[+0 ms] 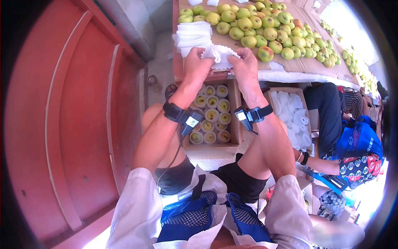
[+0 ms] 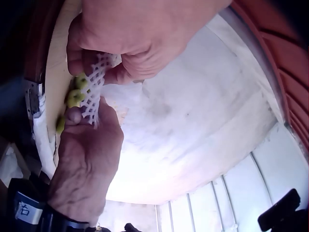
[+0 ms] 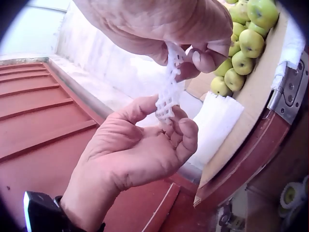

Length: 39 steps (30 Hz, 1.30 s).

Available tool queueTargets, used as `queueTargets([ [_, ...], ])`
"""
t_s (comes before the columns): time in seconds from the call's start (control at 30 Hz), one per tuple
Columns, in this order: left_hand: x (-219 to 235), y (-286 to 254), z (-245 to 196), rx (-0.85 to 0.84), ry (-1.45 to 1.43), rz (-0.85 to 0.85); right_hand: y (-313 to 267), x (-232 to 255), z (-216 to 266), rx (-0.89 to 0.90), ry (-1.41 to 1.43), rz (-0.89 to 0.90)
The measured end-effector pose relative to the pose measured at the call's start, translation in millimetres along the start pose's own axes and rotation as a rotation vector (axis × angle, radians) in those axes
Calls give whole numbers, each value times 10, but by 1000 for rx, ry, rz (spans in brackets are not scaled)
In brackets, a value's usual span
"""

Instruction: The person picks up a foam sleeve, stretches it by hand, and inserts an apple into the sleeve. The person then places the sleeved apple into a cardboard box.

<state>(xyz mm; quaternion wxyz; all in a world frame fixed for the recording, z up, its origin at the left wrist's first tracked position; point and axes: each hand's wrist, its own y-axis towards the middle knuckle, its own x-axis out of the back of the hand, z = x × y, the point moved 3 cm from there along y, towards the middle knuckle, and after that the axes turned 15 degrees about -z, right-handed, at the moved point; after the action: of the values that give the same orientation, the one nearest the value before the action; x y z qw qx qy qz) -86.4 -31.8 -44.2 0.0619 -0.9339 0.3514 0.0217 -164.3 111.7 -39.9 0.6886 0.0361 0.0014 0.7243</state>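
Observation:
A white foam net is stretched between both hands above the table's near edge. My left hand pinches one end and my right hand pinches the other. In the left wrist view the mesh spans from the left hand above to the right hand below. The right wrist view has the left hand under the net and the right hand over it. Beside the left hand lies a stack of flat white nets.
Green apples cover the tabletop behind. Below the hands, a cardboard box holds netted apples, and another box at its right holds white nets. A red door stands at left; another person sits at right.

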Motion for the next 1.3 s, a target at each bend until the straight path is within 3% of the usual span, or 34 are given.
queueTargets([
  [0.07,-30,11,-11,-95,120,-59,-53,-10,71,-53,47,42],
  [0.17,-38,73,42,-85,146,-54,-124,-5,180,-118,175,157],
  [0.37,30,-21,-122,90,-92,130,-143,45,248,-374,596,328],
  [0.77,43,-84,-65,158,-105,232,-98,92,67,-516,564,462],
  [0.87,27,-99,-200,155,-218,451,-52,153,57,-535,573,432],
  [0.97,1,-154,-273,226,-404,377,-21,240,117,-555,645,446],
  [1.07,31,-82,-159,415,-554,381,-37,276,132,-596,700,470],
  [1.3,-26,-148,-139,413,-572,587,-62,260,162,-597,687,555],
])
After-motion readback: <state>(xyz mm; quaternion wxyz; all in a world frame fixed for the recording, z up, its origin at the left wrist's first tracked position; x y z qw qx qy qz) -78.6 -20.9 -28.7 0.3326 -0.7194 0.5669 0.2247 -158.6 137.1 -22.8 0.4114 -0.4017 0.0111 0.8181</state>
